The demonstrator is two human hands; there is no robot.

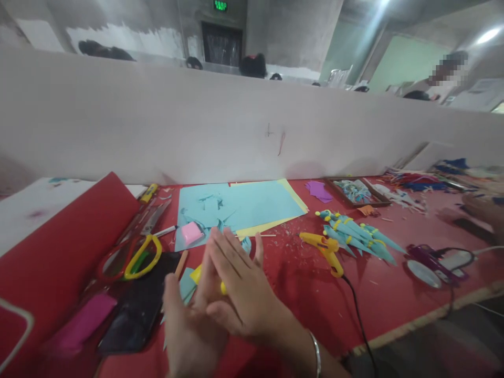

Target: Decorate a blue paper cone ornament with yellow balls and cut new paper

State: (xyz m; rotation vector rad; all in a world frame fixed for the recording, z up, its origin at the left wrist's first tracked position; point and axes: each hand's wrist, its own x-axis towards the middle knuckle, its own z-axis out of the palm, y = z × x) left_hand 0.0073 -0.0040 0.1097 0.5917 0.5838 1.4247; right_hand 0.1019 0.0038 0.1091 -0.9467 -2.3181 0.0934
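My left hand (197, 331) is palm up at the lower middle, fingers stretched and thumb apart. Across it lies my right hand (246, 289), flat, its palm pressed against the left palm and fingers. A small yellow piece (223, 287) peeks out between the hands; most of it is hidden and its kind is unclear. Just beyond the fingertips are a curled blue paper piece (246, 244) and a thin stick (268, 235). Beside the left fingers lie a yellow scrap (196, 274) and a folded blue paper piece (187, 285).
Left are yellow-handled scissors (144, 257), a dark phone (136, 310) and a pink block (191, 232). Blue paper sheets (260, 202) lie behind. Right are a yellow glue gun (325, 249) with its cord, blue cone-shaped paper pieces (358, 233) and a framed tray (380, 195).
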